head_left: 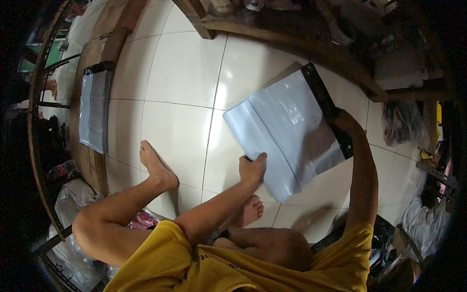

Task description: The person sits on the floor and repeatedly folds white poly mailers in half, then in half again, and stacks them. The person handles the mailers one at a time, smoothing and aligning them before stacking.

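Observation:
A stack of pale grey plastic mailer bags (pixel 282 131) is held up at a slant above the tiled floor, a black band along its far right edge. Its near left end is curled or folded over in layers. My left hand (pixel 252 170) grips that end, thumb on top and the other fingers hidden beneath. At the black band, my right hand (pixel 343 122) is closed around the edge; its fingertips are partly lost in shadow.
Similar grey bags (pixel 95 109) lie on a wooden bench (pixel 99 53) at the left. A wooden table (pixel 292 48) stands at the far right. Clear plastic bags (pixel 404 121) hang below it. More crumpled plastic (pixel 78 204) lies by my left knee. My bare feet rest on white tiles (pixel 180 73).

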`<control>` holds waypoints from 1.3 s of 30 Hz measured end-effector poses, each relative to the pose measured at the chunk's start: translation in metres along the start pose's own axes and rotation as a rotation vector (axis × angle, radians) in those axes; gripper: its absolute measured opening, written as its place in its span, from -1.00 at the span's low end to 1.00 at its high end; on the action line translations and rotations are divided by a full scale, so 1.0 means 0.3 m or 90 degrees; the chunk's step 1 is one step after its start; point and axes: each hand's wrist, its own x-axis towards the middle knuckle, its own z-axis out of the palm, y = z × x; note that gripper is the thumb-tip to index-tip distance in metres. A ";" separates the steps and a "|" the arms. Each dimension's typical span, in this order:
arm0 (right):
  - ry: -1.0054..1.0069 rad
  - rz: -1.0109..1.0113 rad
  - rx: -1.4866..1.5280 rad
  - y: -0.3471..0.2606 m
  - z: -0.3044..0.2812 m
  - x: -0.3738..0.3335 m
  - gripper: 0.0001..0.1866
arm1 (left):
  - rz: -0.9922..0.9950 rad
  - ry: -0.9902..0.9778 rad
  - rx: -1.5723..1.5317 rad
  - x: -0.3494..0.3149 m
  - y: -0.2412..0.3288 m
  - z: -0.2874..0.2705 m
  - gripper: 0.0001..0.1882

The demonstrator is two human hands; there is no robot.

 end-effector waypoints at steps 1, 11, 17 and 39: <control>-0.012 -0.012 -0.005 0.015 -0.005 -0.001 -0.52 | -0.007 -0.018 -0.037 0.012 -0.006 0.007 -0.28; -0.074 -0.041 0.119 0.125 -0.001 -0.025 -0.54 | 0.035 -0.085 0.002 -0.013 0.083 0.023 -0.37; 0.059 -0.080 0.123 0.059 0.085 -0.181 -0.65 | 0.058 -0.162 -0.043 -0.018 0.143 -0.030 -0.41; 0.291 -0.432 0.369 -0.171 0.664 -0.332 -0.59 | 0.791 -0.293 0.251 0.171 0.560 -0.567 -0.46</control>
